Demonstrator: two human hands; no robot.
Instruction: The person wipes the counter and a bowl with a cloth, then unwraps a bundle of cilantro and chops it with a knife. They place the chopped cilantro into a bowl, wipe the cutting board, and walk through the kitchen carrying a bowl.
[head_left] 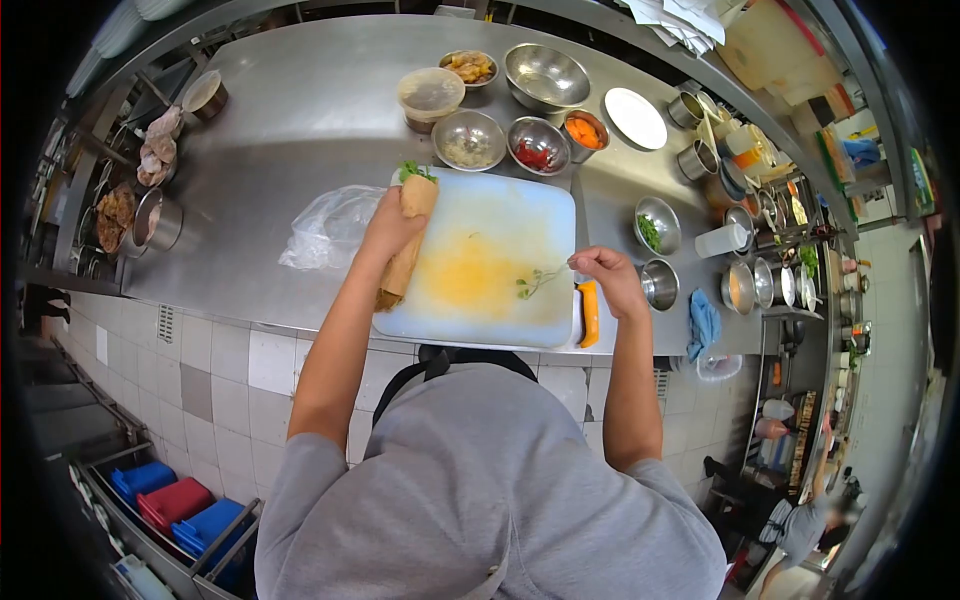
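Note:
My left hand (393,228) is wrapped round a bundle of leafy herbs rolled in brown paper (402,266). Green leaves (416,172) stick out of its far end. The roll lies along the left side of a white cutting board (505,205), which has a yellow stain in its middle. At the board's right edge, my right hand (613,279) pinches the stem of a thin green herb sprig (538,282), its leaves hanging over the board. Just below that hand lies a knife with a yellow handle (588,316). A crumpled clear plastic bag (328,228) sits left of the roll.
Behind the board stand metal bowls (470,140), a lidded tub (430,92) and a white plate (636,118). To the right are a bowl of chopped greens (656,226), an empty-looking bowl (659,284) and a blue cloth (704,322). Another person (800,530) is at far lower right.

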